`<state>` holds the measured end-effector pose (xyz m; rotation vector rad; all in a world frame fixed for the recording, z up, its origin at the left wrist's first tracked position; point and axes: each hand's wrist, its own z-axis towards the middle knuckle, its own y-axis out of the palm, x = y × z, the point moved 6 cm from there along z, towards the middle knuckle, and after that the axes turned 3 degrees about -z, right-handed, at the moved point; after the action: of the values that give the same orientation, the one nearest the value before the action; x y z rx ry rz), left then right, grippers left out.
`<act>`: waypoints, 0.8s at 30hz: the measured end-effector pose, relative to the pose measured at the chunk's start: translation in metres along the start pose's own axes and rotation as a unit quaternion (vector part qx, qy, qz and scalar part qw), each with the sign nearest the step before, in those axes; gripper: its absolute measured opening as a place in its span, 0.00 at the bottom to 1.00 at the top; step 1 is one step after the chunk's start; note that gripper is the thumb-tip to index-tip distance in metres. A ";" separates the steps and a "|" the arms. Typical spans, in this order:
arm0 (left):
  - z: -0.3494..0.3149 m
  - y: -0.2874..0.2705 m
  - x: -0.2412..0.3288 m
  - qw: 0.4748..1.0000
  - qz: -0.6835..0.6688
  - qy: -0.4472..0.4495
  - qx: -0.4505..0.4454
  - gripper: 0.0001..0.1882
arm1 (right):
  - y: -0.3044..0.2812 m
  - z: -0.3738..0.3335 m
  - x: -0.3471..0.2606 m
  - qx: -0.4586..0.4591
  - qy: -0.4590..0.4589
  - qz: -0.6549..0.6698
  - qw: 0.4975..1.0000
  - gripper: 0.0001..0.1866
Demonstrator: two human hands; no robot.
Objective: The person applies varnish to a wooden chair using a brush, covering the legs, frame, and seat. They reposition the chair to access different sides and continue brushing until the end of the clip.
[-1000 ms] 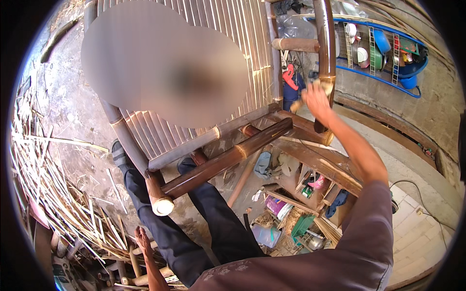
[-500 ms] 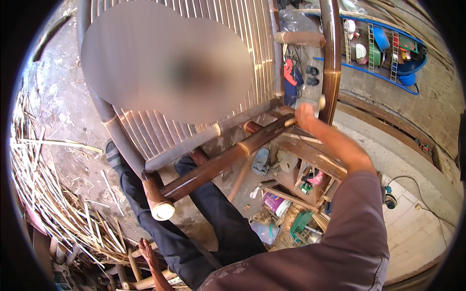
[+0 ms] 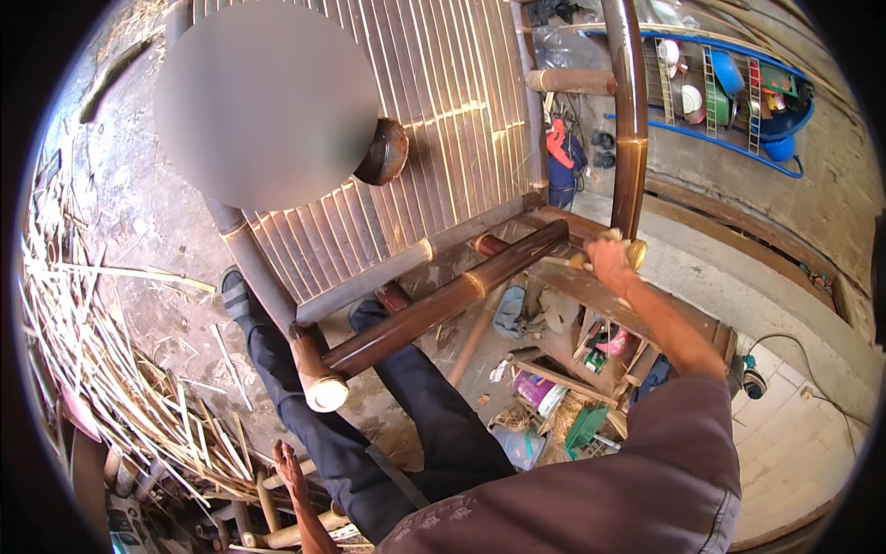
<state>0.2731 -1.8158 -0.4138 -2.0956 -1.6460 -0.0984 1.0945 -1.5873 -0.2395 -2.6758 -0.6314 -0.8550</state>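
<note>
A dark brown bamboo frame [image 3: 448,300] with a slatted panel [image 3: 461,138] stands before me. At the right end of its crossbar, beside the foot of the upright post [image 3: 630,138], my right hand [image 3: 609,258] is closed. A pale piece shows at its fingers and a thin light stick [image 3: 561,262] lies just left of it; what the hand grips I cannot make out. Low at the left, next to my thigh, my left hand [image 3: 288,469] hangs with fingers stretched out and nothing in them. The left post's cut end [image 3: 327,394] rests over my leg.
Split bamboo strips [image 3: 138,369] lie heaped at the left. Below the crossbar are a wooden box [image 3: 591,365], a purple tub [image 3: 540,391] and a green basket [image 3: 584,427]. A blue-edged rack [image 3: 711,83] holds dishes at the upper right. A blurred patch hides part of the slats.
My right hand has come down and right, toward the post's foot; a pale blurred object showed above it before. The view has shifted slightly, and a round brown thing shows on the slats.
</note>
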 end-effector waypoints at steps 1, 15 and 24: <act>-0.005 -0.004 0.002 1.000 0.006 -0.006 0.000 0.30 | -0.024 -0.003 0.010 0.122 0.012 0.069 0.990 0.10; 0.005 -0.011 0.024 1.000 0.025 0.006 -0.013 0.29 | -0.048 -0.013 -0.125 0.321 -0.090 0.611 0.718 0.07; 0.007 -0.033 0.017 0.993 0.091 0.038 -0.061 0.28 | 0.029 0.159 -0.008 0.147 -0.175 0.326 0.917 0.16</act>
<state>0.2452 -1.7920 -0.4042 -2.2934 -1.4307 -0.2214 1.1800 -1.5565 -0.3740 -2.5012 0.0920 -0.0911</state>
